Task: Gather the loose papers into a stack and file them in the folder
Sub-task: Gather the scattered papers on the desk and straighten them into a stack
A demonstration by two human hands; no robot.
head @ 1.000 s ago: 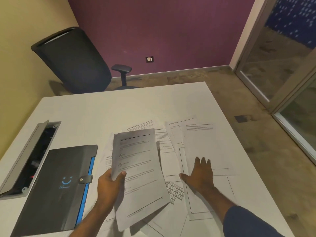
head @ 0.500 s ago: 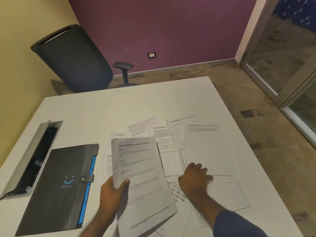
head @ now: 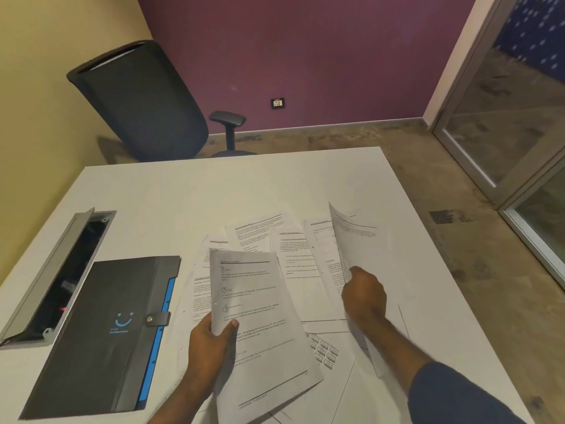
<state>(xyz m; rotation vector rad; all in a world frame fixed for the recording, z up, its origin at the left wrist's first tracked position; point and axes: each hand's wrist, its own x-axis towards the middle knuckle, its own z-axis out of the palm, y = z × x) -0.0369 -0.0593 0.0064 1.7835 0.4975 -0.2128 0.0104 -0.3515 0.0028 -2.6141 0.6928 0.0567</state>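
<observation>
My left hand [head: 211, 341] grips a thin stack of printed sheets [head: 260, 325] by its left edge, held just above the table. My right hand [head: 363, 295] pinches a single sheet [head: 354, 240] and has it lifted off the table, its far end curling upward. Several loose papers [head: 293, 264] lie fanned out on the white table [head: 183, 191] between and under both hands. A dark grey folder [head: 101, 335] with a blue edge and a snap strap lies shut to the left of my left hand.
An open cable hatch [head: 55, 270] with a raised grey lid sits in the table at the far left. A dark office chair [head: 143, 102] stands behind the table. Glass door panels [head: 513, 111] line the right side of the room.
My right hand went from lying flat on the papers to closing on one sheet and lifting it. My left hand kept its stack, lowering it slightly.
</observation>
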